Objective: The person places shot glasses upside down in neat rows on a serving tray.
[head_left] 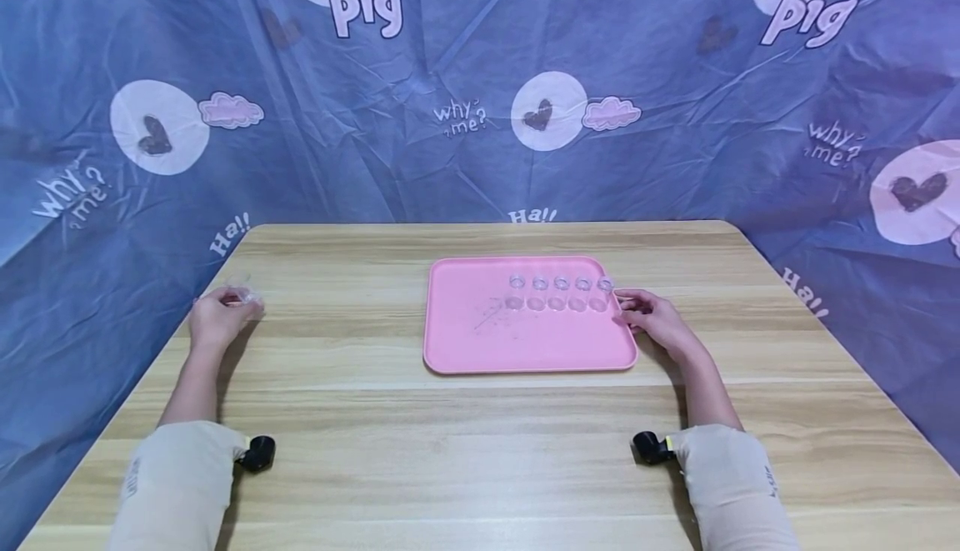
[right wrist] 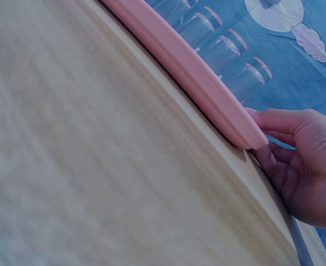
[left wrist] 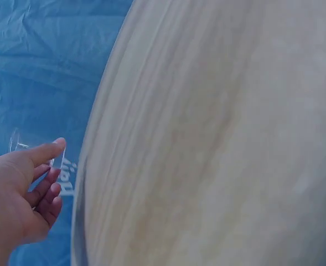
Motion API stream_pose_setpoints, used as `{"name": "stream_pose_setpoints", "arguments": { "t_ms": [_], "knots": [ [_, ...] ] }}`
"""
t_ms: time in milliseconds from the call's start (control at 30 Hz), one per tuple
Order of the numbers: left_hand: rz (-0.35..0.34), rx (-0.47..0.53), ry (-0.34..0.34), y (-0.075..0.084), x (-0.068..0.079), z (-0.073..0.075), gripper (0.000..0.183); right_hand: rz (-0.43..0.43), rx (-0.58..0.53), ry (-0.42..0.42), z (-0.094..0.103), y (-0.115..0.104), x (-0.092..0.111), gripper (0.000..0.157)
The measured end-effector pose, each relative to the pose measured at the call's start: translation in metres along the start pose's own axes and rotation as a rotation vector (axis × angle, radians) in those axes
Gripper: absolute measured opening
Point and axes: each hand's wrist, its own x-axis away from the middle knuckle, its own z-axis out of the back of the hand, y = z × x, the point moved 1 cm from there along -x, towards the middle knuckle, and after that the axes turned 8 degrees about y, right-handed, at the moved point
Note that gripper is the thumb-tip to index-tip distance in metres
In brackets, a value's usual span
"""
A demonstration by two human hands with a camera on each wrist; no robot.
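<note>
At the table's left edge my left hand (head_left: 219, 315) pinches a small clear cup (head_left: 251, 296) between thumb and fingers. Part of this clear cup (left wrist: 20, 142) shows past the thumb in the left wrist view; the fingers hide the rest. My right hand (head_left: 651, 318) grips the right rim of a pink tray (head_left: 465, 343). In the right wrist view the thumb lies over the rim, with the other fingers curled at its outer side. Several clear cups (head_left: 562, 283) stand lined up on the tray's right half, the endmost close to my right fingertips.
The tray lies on a wood-grain table (head_left: 450, 451), toward its far side. A blue printed cloth (head_left: 450, 51) hangs behind the table and along both sides. Small black wrist cameras (head_left: 258, 453) sit at both sleeve cuffs.
</note>
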Motion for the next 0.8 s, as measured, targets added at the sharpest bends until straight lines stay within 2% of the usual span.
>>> {"name": "stream_pose_setpoints", "arguments": {
  "t_ms": [233,467,667,800],
  "knots": [
    [-0.055,0.035,-0.048,0.026,-0.001,-0.005,0.036,-0.006,0.002,0.005,-0.001,0.001,0.0,0.046],
    [-0.172,0.063,-0.065,0.054,0.003,-0.01,0.034,-0.018,0.005,0.008,-0.002,0.001,-0.001,0.047],
    [-0.228,0.1,-0.118,0.082,0.008,-0.017,0.036,-0.027,0.014,0.009,0.0,-0.003,0.0,0.048],
    [-0.271,0.122,-0.139,0.094,0.011,-0.024,0.035,-0.033,0.016,0.004,0.001,-0.003,0.0,0.048]
  ]
}}
